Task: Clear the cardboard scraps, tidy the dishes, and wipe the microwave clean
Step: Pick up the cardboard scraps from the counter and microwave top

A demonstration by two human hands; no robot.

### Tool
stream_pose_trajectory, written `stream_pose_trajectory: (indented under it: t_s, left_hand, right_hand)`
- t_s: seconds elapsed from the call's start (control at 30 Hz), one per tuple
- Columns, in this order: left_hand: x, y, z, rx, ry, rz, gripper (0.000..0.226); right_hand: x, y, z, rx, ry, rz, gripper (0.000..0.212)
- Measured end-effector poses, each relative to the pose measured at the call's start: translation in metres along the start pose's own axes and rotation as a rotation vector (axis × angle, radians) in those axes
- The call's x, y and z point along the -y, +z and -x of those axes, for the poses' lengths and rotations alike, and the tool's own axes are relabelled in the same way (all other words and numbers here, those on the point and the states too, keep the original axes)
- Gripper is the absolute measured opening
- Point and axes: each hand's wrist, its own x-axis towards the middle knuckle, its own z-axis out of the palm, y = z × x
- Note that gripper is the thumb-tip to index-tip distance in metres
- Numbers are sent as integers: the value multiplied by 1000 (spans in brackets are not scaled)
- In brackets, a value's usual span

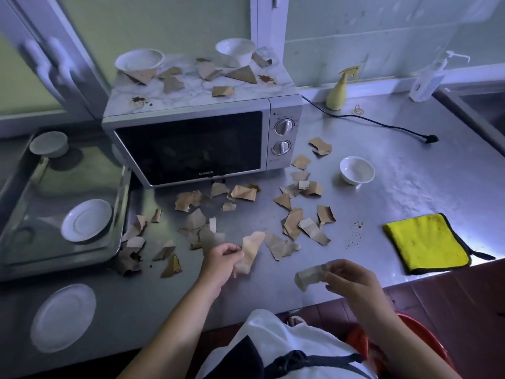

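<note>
Several brown cardboard scraps (pixel 293 224) litter the steel counter (pixel 410 187) in front of the silver microwave (pixel 191 144), and more lie on its marbled, stained top beside two white bowls (pixel 138 60) (pixel 235 49). My left hand (pixel 221 262) pinches a pale scrap (pixel 251 251) just above the counter. My right hand (pixel 348 277) holds another scrap (pixel 307 276) near the counter's front edge. A small white bowl (pixel 356 170) stands right of the microwave. A metal tray (pixel 120 214) at the left holds a saucer (pixel 86 220) and a cup (pixel 49 143). Another saucer (pixel 62 318) lies on the counter.
A yellow cloth (pixel 426 243) lies at the right front edge near brown crumbs (pixel 355 233). A yellow spray bottle (pixel 340 90), a clear pump bottle (pixel 429 79) and the black power cord (pixel 382 124) sit at the back. A red bin (pixel 426 340) stands below the counter. A sink (pixel 481 105) is at the far right.
</note>
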Motion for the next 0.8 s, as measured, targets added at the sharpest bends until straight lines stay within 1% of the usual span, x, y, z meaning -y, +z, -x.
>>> stream_pose_trajectory:
  t_s: [0.17, 0.23, 0.33, 0.43, 0.5, 0.57, 0.63, 0.73, 0.8]
  left_hand:
    - [-41, -23, 36, 245, 139, -141, 11]
    - [-54, -29, 51, 330, 174, -104, 12]
    - [-66, -36, 68, 398, 182, 47, 13]
    - [-66, -41, 77, 414, 176, 160, 14]
    - [-62, -43, 79, 439, 161, 206, 13]
    - [-59, -43, 80, 454, 160, 206, 12]
    - [-56, -41, 81, 477, 158, 211, 18]
    - [-52, -34, 81, 572, 177, 169, 30]
    - [-50, -26, 81, 577, 224, 115, 29]
  right_hand:
    - [32, 26, -1, 204, -198, 300, 25]
    - [44, 36, 0, 283, -261, 396, 20]
    - [54, 52, 0, 371, -261, 380, 24]
    - [53, 66, 1, 416, -223, 235, 19]
    - [47, 70, 3, 411, -190, 138, 15]
    - [42, 71, 6, 367, -186, 103, 10]
    - [37, 71, 10, 307, -187, 75, 8]
    - [32, 67, 13, 190, -202, 50, 14]
    - [29, 61, 15, 140, -199, 47, 21]
